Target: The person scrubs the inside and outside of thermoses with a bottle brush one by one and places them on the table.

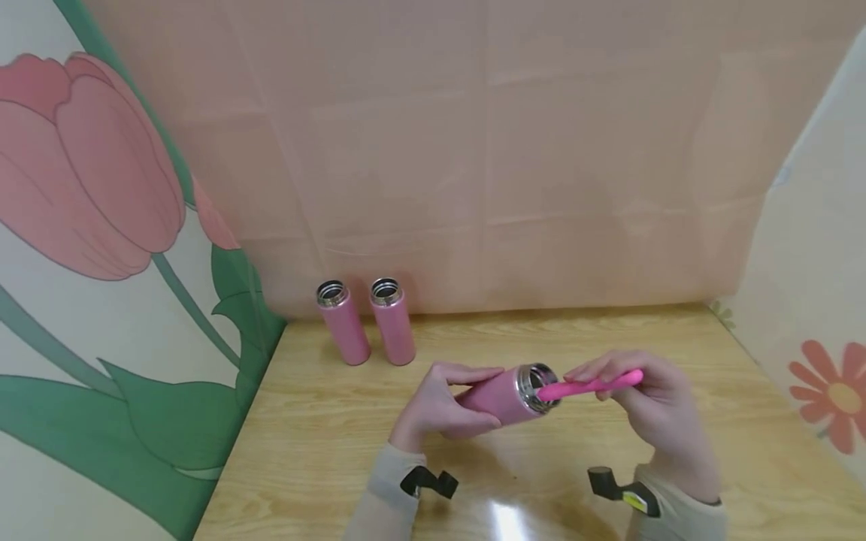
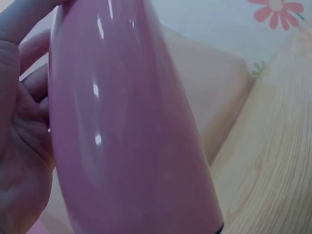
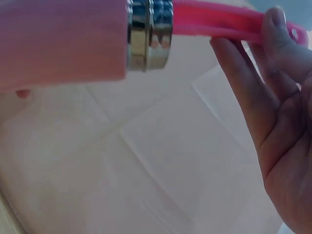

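Note:
My left hand (image 1: 443,406) grips a pink metal bottle (image 1: 497,398) around its body, holding it tilted with the open silver mouth toward the right. In the left wrist view the glossy bottle wall (image 2: 122,126) fills most of the picture, with the fingers behind it. A bright pink bottle brush (image 1: 588,385) enters the mouth; its head is hidden inside. My right hand (image 1: 652,402) pinches the handle near its outer end. The right wrist view shows the thumb on the handle (image 3: 219,22), close to its hanging hole, and the silver neck (image 3: 151,36) around the other end.
Two similar pink bottles (image 1: 346,330) stand upright and lidless at the back left of the wooden table (image 1: 325,451). A plain pinkish sheet (image 1: 473,188) hangs behind the table. Flower-printed panels (image 1: 135,323) rise at the left and right sides.

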A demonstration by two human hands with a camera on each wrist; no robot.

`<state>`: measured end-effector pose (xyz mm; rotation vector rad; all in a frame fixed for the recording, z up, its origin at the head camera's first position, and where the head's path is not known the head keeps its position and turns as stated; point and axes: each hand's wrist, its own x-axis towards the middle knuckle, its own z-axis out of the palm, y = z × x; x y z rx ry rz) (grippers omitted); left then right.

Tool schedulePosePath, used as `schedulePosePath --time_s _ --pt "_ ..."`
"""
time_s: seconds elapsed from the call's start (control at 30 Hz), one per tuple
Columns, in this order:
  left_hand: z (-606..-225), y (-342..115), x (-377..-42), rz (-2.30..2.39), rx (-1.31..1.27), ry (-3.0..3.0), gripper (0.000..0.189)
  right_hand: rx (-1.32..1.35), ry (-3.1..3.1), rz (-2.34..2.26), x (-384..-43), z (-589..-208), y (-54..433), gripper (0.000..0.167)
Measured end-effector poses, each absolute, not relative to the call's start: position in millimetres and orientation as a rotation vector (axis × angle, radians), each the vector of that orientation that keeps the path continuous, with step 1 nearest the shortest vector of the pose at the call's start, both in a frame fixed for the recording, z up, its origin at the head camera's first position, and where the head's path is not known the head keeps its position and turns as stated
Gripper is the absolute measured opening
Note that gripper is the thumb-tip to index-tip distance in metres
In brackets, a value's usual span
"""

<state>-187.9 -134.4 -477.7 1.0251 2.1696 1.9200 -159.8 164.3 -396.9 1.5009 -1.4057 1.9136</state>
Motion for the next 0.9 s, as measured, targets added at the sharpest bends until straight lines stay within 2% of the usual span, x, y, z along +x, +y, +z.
schedulePosePath --time_s 0.07,0.3,0.47,0.57,0.67,0.9 --pt "-479 -134 -189 1.928 1.002 2.173 0.069 1.374 -1.506 1.901 -159 -401 165 0.003" --pt "-486 -133 -193 1.959 0.975 2.246 0.066 0.926 -1.752 1.870 -155 -406 151 0.024" --pt "-488 -131 -195 2.000 0.878 2.311 0.067 0.421 -1.956 1.739 -148 -397 129 0.017" --pt "-488 -130 -196 2.034 0.861 2.367 0.068 0.225 -1.936 1.728 -147 -394 117 0.018" --pt "-489 -130 -197 2.051 0.856 2.418 0.068 0.214 -1.863 1.772 -149 -393 112 0.018" --pt "-491 -134 -200 2.040 0.776 2.398 0.065 0.395 -1.867 1.766 -155 -397 115 0.016"
